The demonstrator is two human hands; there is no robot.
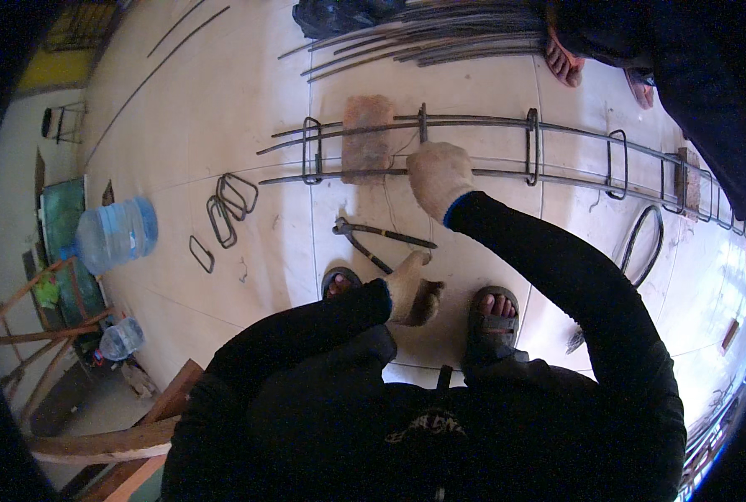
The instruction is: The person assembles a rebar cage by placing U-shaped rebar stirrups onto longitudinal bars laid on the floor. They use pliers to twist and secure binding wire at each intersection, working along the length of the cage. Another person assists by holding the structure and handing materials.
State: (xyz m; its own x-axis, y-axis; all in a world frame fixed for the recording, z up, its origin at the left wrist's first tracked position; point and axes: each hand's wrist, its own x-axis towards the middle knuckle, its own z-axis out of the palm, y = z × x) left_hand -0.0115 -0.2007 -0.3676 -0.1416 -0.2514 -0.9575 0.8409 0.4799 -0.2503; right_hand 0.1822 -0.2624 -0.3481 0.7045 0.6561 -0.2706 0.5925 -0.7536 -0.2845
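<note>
A long rebar cage (490, 174) lies across the floor ahead of me, made of thin steel bars with rectangular stirrups around them. My right hand (441, 176), in a pale work glove, is closed around a stirrup (424, 117) at the cage's near bar; its fingertips are hidden. Thin tie wire (387, 197) hangs close by. My left hand (406, 289), also gloved, is over the floor between my feet, thumb and fingers apart, with nothing visible in it. Beside it lie pincers (373, 231) with dark handles, jaws pointing away to the left.
A reddish brick (366, 142) sits under the cage's left part, another block (687, 182) under its right. Loose stirrups (220, 220) lie left. Beyond are long bars (440, 38) and a person's foot (563, 58). A water jug (117, 234), wooden pieces (105, 443) and a wire coil (645, 243) flank me.
</note>
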